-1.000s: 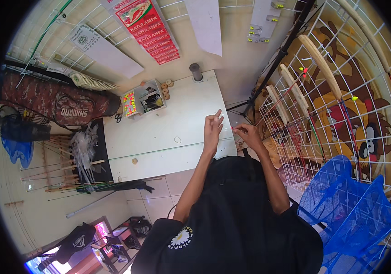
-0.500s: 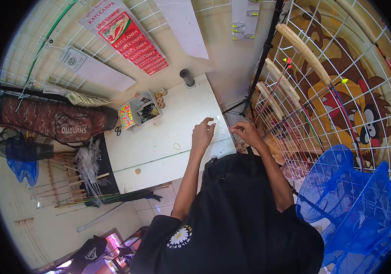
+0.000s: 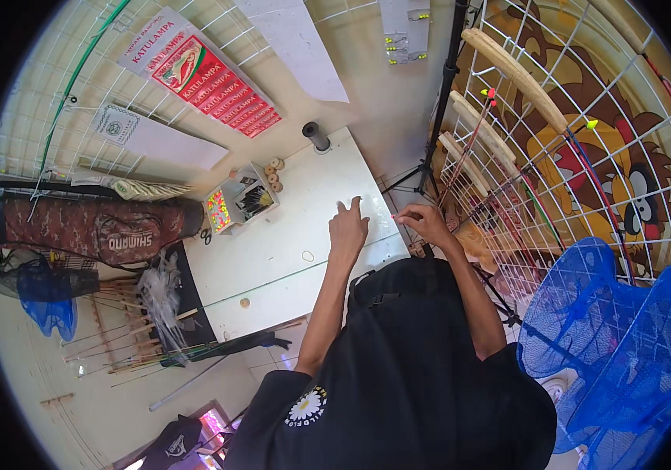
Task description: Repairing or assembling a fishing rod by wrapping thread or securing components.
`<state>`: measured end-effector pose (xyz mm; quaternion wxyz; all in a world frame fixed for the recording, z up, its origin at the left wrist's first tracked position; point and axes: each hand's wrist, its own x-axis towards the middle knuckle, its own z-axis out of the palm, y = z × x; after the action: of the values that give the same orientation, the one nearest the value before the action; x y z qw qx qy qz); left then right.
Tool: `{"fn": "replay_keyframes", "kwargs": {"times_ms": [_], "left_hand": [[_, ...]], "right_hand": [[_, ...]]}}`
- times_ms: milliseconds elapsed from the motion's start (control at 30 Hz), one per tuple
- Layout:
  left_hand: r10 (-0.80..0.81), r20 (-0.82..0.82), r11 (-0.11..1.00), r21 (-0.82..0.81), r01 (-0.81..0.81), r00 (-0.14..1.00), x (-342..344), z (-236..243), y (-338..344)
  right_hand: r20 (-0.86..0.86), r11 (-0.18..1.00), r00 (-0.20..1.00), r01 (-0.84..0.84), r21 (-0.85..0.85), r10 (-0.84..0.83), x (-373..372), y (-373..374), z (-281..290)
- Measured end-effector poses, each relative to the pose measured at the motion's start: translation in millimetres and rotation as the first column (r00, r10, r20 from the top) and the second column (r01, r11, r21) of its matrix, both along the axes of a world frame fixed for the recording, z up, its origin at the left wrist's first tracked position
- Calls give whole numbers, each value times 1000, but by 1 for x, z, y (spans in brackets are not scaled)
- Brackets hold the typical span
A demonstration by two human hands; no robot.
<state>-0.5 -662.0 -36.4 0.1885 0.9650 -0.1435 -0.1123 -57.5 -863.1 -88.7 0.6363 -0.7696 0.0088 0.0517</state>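
My left hand [image 3: 349, 229] is over the right part of the white table [image 3: 273, 266], its fingers stretched forward and apart, with nothing visible in them. At the table's right edge, my right hand [image 3: 428, 224] pinches a tiny pinkish-red thing [image 3: 394, 217], too small to make out its kind. Small clear pieces [image 3: 380, 208] seem to lie on the tabletop between the hands. To the left of my left hand lies a small pale loop [image 3: 307, 255]. A thin greenish rod [image 3: 273, 277] runs across the table on the near side.
A divided box [image 3: 228, 223] holding bright beads and dark bits stands at the back left, beside round wooden pieces [image 3: 275, 164]. A grey tube [image 3: 316, 138] rises at the far corner. Blue nets [image 3: 617, 337] and a white wire rack [image 3: 539, 180] crowd the right; a camouflage bag [image 3: 101, 227] hangs left.
My left hand has pulled slightly left, away from my right hand, and its fingers now point forward. The right hand keeps its pinch. The whole view has shifted a little.
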Motion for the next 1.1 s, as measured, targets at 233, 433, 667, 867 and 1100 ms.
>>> {"fn": "replay_keyframes", "kwargs": {"times_ms": [233,433,667,867,1100], "left_hand": [[-285,140,957,-11,289,948,3,3,-4],[-186,-223,971,-189,144,957,8,8,-2],[-62,-676,452,-675,-583,734,8,-13,28],[310,-403,638,-583,-503,861,5,-24,35],[47,-141,785,-607,-124,989,7,-16,15]], "right_hand": [[1,1000,1000,-14,16,14,0,-3,-10],[-2,998,1000,-24,58,24,-1,-7,-12],[-3,987,1000,3,160,-2,-4,-11,-18],[12,990,999,-34,138,33,-3,-11,-19],[8,983,999,-40,177,39,-4,-9,-16]]}}
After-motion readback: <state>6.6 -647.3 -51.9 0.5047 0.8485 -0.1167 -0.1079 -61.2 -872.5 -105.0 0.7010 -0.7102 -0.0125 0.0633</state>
